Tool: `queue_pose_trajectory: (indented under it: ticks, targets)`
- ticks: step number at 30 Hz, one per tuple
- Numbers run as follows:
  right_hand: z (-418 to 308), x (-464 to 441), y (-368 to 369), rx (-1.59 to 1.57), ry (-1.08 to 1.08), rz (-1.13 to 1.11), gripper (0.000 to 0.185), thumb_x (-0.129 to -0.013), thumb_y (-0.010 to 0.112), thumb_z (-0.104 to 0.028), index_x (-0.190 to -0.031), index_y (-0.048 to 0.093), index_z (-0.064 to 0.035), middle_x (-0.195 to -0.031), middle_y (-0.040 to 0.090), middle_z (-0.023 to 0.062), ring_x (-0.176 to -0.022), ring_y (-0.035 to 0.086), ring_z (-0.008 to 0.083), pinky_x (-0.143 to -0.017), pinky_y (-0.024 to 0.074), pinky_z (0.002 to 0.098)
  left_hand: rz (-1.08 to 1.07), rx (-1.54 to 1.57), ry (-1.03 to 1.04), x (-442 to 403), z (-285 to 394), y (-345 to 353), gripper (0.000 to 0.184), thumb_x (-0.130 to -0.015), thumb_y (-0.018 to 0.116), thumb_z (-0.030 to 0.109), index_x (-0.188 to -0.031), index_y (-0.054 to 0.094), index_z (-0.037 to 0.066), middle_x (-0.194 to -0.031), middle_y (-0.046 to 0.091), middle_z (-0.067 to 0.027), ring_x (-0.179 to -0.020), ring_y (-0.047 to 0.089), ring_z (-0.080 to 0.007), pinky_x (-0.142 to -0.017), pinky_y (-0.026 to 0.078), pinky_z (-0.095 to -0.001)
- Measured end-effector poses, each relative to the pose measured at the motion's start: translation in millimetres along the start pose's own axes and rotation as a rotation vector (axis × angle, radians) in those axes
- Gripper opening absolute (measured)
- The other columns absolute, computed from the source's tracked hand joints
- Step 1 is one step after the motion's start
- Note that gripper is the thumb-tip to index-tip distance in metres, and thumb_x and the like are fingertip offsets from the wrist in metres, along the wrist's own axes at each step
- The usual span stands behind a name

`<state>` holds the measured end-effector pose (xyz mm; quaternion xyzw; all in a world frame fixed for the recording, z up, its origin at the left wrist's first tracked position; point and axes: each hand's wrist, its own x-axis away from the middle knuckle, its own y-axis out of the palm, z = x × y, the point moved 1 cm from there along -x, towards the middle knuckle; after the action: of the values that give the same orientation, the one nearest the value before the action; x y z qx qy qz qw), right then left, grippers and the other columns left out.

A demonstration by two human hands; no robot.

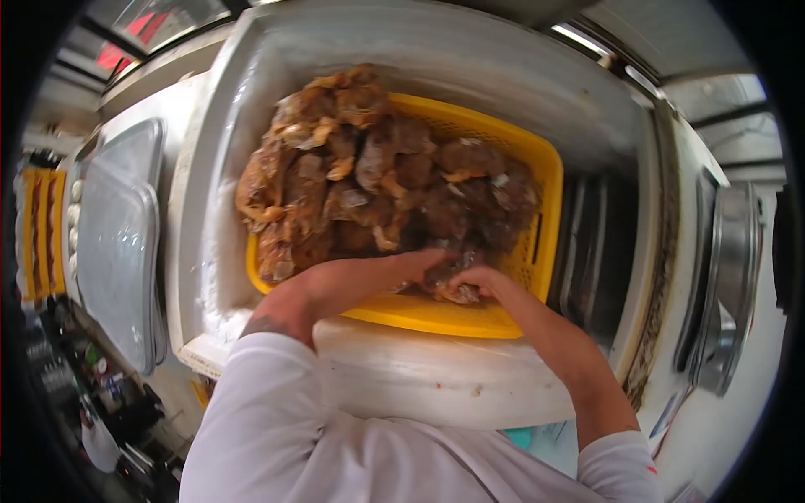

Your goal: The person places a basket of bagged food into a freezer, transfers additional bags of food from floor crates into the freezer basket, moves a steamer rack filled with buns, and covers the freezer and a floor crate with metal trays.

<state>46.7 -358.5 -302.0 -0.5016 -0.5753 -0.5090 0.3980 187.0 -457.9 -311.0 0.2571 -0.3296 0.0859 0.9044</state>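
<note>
A yellow plastic basket (pixel 549 201) sits inside a white, frosted chest freezer. Brown, glistening chunks of what looks like meat (pixel 335 168) are heaped in it, highest at the left. Both my hands reach into the basket near its front edge, close together. My left hand (pixel 432 264) is bent down among the pieces, its fingers mostly hidden. My right hand (pixel 478 281) is closed at a piece in clear plastic (pixel 457 293), with its fingertips curled against it.
Dark trays (pixel 587 243) stand in the freezer right of the basket. The freezer's front rim (pixel 444 386) lies below my arms. Clear plastic lids (pixel 117 243) are at the left, and a round metal pan (pixel 734 285) is at the far right.
</note>
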Motion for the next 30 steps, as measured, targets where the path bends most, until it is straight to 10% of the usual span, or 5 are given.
queue_pose_trajectory:
  ticks: [6,19,26,27,30]
  targets:
    - [-25,103,30,-0.031,-0.197,0.317,0.120,-0.058,0.079,0.000,-0.146,-0.002,-0.0036,-0.137,0.037,0.0230,-0.122,0.049,0.0310,-0.086,0.0533,0.0337,0.240,0.354,-0.431,67,71,40,0.074,-0.090,0.065,0.034,-0.148,0.022,0.023,-0.144,0.040,-0.0115,-0.126,0.043,-0.0333,-0.091,0.044,-0.0599]
    - [-126,268,174,0.174,-1.073,0.202,0.109,-0.059,0.077,0.002,-0.142,0.008,-0.0123,-0.131,0.041,0.0147,-0.123,0.046,0.0285,-0.100,0.0453,0.0383,0.697,-0.152,0.494,312,173,33,0.098,-0.084,0.070,0.042,-0.150,0.008,0.005,-0.131,0.051,-0.0229,-0.117,0.053,-0.0302,-0.071,0.056,-0.0413]
    - [-234,274,390,0.297,-1.271,-0.379,0.094,-0.068,0.079,-0.006,-0.139,0.018,-0.0083,-0.111,0.056,0.0090,-0.096,0.062,0.0218,-0.084,0.0536,0.0323,1.381,-0.312,0.374,564,143,4,0.096,-0.076,0.066,0.067,-0.144,0.033,0.008,-0.117,0.061,-0.0214,-0.100,0.065,-0.0327,-0.061,0.059,-0.0428]
    - [-245,271,424,0.318,-1.291,-0.377,0.080,-0.073,0.078,-0.009,-0.137,0.030,-0.0050,-0.103,0.061,0.0062,-0.087,0.064,0.0178,-0.078,0.0544,0.0291,1.616,-0.373,0.094,596,141,-13,0.103,-0.086,0.059,0.060,-0.152,0.005,0.001,-0.155,0.008,-0.0301,-0.135,0.038,-0.0376,-0.097,0.046,-0.0603]
    - [-266,276,510,0.551,-1.197,-0.701,0.058,-0.082,0.068,-0.013,-0.131,0.042,0.0039,-0.125,0.057,0.0209,-0.109,0.063,0.0284,-0.089,0.0549,0.0314,1.558,-0.267,0.224,669,108,-35,0.065,-0.087,0.063,0.043,-0.128,0.046,-0.005,-0.119,0.057,-0.0183,-0.079,0.068,-0.0282,-0.064,0.061,-0.0370]
